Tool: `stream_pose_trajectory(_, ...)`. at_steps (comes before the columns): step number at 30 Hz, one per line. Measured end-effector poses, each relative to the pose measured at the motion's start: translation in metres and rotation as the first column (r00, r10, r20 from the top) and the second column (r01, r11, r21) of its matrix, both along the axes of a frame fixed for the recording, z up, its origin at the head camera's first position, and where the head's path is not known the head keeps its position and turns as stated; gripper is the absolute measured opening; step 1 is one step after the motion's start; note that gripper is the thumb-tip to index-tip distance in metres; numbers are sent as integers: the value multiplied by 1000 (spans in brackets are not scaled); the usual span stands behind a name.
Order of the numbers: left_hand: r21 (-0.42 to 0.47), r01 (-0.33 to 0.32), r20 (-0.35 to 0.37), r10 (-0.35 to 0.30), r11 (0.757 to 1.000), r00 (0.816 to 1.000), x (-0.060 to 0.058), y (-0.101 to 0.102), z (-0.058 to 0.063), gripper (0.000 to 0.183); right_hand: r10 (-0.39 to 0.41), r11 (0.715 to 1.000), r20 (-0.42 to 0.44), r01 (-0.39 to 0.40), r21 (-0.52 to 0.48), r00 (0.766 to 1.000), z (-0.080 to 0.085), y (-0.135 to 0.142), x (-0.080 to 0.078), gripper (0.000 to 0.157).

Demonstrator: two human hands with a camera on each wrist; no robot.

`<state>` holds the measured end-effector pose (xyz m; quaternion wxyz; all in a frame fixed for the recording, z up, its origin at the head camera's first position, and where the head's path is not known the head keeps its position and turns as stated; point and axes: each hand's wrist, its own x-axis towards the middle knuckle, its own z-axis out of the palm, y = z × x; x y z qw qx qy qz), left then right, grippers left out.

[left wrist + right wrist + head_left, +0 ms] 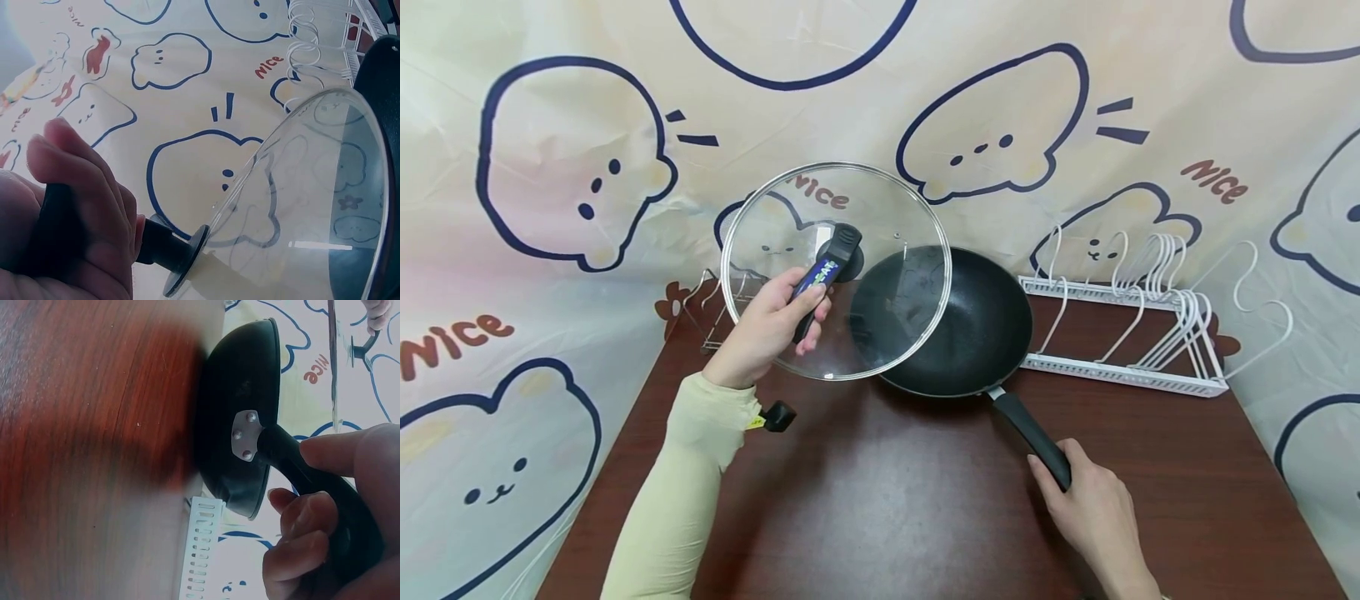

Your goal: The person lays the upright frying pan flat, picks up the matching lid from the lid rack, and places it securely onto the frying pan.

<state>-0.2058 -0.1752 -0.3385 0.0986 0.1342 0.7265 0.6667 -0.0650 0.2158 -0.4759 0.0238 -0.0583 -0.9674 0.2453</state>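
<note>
A round glass lid (880,333) with a metal rim is held up by my left hand (775,321), whose fingers curl round its black handle (842,242). In the head view the lid overlaps the left part of a black wok (977,325). My right hand (1093,504) grips the wok's long black handle (1030,433), seen close up in the right wrist view, where a riveted metal plate (245,436) joins handle and pan. From the left wrist, the tilted lid (294,206) shows apart from the hand, joined by the handle's black base.
A white rack (1120,379) with several curved wire dividers stands at the right, close beside the wok. Behind the lid, at the back left, is a small metal wire rack (711,342). The brown table (880,500) meets a cartoon-printed cloth backdrop (797,117).
</note>
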Motion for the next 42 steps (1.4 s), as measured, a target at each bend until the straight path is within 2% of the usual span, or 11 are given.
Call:
stream_pose_trajectory(10,67,49,47,-52,997,998,-5,16,-4,25,-6,1000,-24,6,1,1000,0,-1,1,34)
stream_pose_trajectory(17,93,60,54,-66,994,996,-14,28,-9,19,-6,1000,-21,6,1,1000,1,0,0,36)
stream_pose_trajectory(24,138,82,103,-96,987,990,-20,40,-13,17,-10,1000,-24,10,3,1000,0,0,1,35)
stream_pose_trajectory(33,180,94,153,-123,979,981,-25,51,-20,16,-1,1000,21,1,-3,1000,-1,-1,1,38)
stream_pose_trajectory(42,216,124,173,-162,969,971,-31,63,-21,17,2,1000,-8,-2,3,1000,-1,-1,1,35)
